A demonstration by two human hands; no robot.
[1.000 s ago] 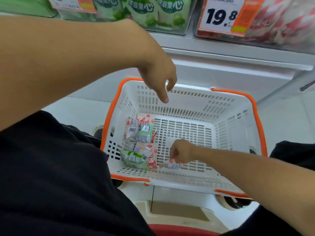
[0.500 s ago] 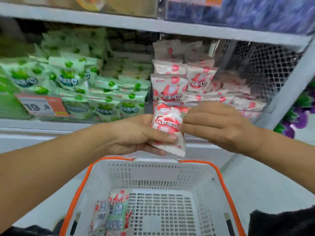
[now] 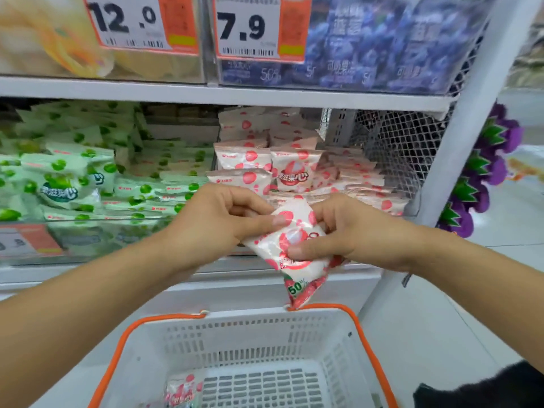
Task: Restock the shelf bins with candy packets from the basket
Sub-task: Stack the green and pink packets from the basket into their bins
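Both hands hold one red-and-white candy packet (image 3: 294, 248) in front of the shelf, above the basket's far rim. My left hand (image 3: 223, 216) pinches its upper left corner with thumb and fingers. My right hand (image 3: 344, 231) grips its right side, thumb across the front. The packet hangs tilted, its lower end pointing down to the right. Right behind it is the bin of red strawberry packets (image 3: 294, 169). The white basket with an orange rim (image 3: 123, 337) stands below, with a few packets (image 3: 182, 391) left at its bottom.
A bin of green packets (image 3: 73, 184) fills the shelf to the left of the red one. The upper shelf holds yellow packets and blue packets (image 3: 382, 42) behind price tags. A white shelf post (image 3: 471, 142) and wire mesh close the right side.
A second ago my right hand reached into the basket and my left hung above it. Both hands have since risen to the shelf with a red packet, which now tilts further down to the right.
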